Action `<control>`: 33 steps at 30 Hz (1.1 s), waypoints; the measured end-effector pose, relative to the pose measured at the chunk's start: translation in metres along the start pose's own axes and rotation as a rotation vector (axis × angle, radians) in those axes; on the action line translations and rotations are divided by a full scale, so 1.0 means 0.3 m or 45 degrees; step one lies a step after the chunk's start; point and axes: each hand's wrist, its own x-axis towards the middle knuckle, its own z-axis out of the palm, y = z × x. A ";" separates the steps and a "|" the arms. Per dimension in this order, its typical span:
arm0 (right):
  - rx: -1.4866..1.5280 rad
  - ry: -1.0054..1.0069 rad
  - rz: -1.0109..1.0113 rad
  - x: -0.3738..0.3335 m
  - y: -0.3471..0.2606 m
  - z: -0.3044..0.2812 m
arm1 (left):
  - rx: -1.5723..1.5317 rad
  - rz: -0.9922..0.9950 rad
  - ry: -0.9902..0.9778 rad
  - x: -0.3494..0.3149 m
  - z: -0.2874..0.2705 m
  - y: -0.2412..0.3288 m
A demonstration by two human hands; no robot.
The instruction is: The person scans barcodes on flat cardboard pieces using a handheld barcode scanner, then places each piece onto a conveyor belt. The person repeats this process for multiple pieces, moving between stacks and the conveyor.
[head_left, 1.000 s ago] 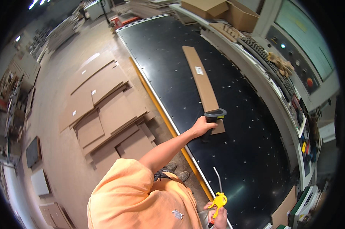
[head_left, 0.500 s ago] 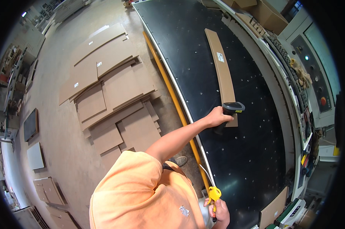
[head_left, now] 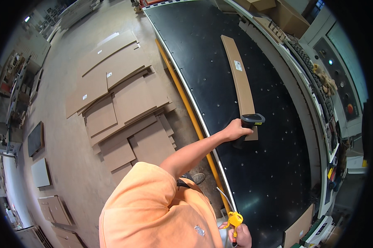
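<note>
A black handheld barcode scanner [head_left: 251,120] is gripped by my left hand [head_left: 237,130], whose fingers wrap round its handle above the near end of a narrow brown board [head_left: 240,78]. The board lies lengthwise on a black table [head_left: 203,53] dotted with small studs and bears a white label [head_left: 238,65] near its middle. Low in the picture, my right hand [head_left: 243,236] is closed on a yellow air blow gun [head_left: 235,219]. Its thin bent nozzle points away from me beside the table's metal edge.
A yellow rail [head_left: 182,82] runs along the table's left side. Brown panels [head_left: 139,95] lie in overlapping stacks on the floor to the left. At right stands a control panel [head_left: 339,74] with a red button, near a keyboard [head_left: 296,51] and gloves [head_left: 326,79]. Another panel [head_left: 298,227] leans at the lower right.
The whole view has shifted slightly, so most things sit a little lower. My left hand still holds the scanner over the board's near end, and my right hand keeps the blow gun.
</note>
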 end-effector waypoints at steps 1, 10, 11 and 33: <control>-0.013 0.004 0.028 0.005 0.007 0.005 | -0.010 0.013 -0.003 0.001 0.000 -0.002; 0.058 -0.246 -0.829 0.011 -0.029 0.177 | 0.019 -0.004 0.037 -0.001 0.004 0.000; 0.046 -0.202 -0.842 0.019 -0.021 0.187 | 0.049 -0.018 0.040 -0.004 0.006 0.001; 1.573 1.597 -1.056 0.289 0.577 0.255 | 0.019 0.029 0.098 0.048 -0.023 -0.099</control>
